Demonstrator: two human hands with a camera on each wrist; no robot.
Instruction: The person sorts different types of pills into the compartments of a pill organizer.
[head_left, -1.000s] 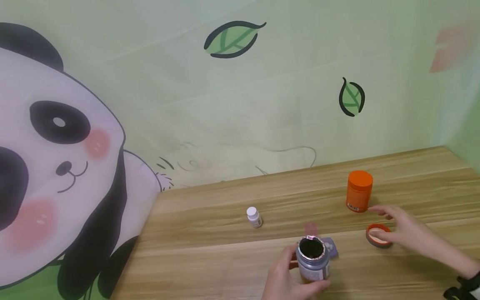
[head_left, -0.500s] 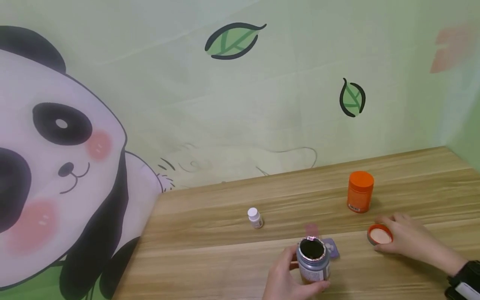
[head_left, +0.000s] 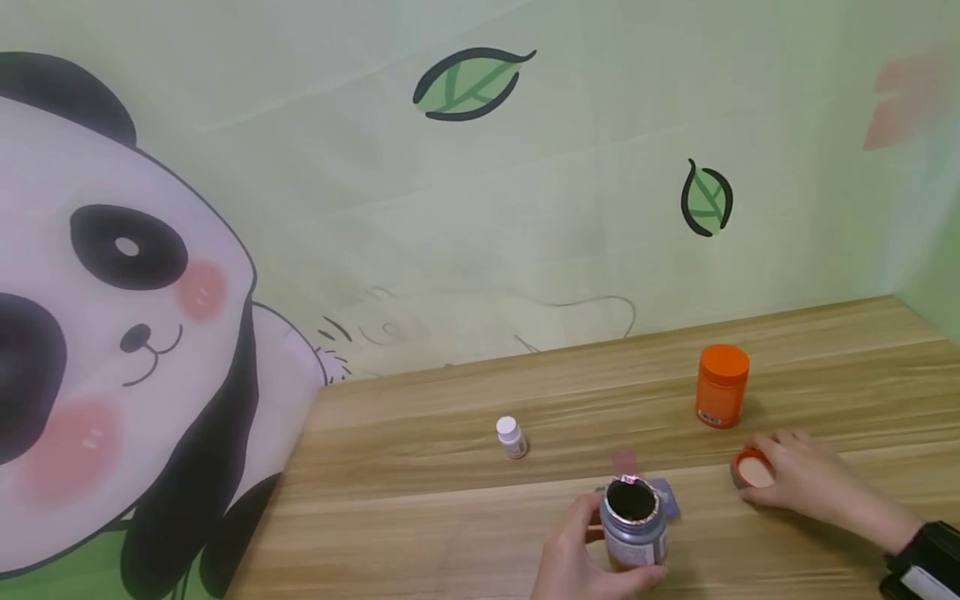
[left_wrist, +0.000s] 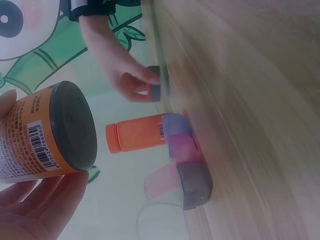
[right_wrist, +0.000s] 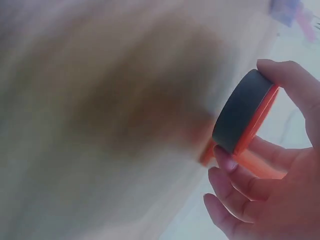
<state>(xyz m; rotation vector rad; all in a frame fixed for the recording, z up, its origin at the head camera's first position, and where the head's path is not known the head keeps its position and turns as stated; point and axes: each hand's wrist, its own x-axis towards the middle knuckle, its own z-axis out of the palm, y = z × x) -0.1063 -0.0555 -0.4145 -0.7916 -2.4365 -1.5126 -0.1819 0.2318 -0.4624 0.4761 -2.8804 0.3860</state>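
Observation:
My left hand (head_left: 567, 554) grips an uncapped jar (head_left: 632, 540) around its side. Torn foil lines the jar's rim and its inside looks dark. In the left wrist view the jar's orange label (left_wrist: 37, 140) carries a barcode, and its base is dark grey. My right hand (head_left: 810, 475) pinches a round lid (right_wrist: 242, 110) between thumb and fingers. That lid is dark grey outside and orange-red at the edge, with a pale inner face turned up in the head view. Behind the lid stands a closed orange jar (head_left: 722, 387).
A small white bottle (head_left: 512, 437) stands left of the held jar. Behind that jar, partly hidden, is a compartment box with purple, pink and grey sections (left_wrist: 195, 185) and a raised pink flap (left_wrist: 161, 182). The wooden table (head_left: 390, 475) meets a printed backdrop.
My right hand has come in around the lid from its right side, taken hold of it and shifted it slightly left. The left hand keeps its hold on the jar, nearly still.

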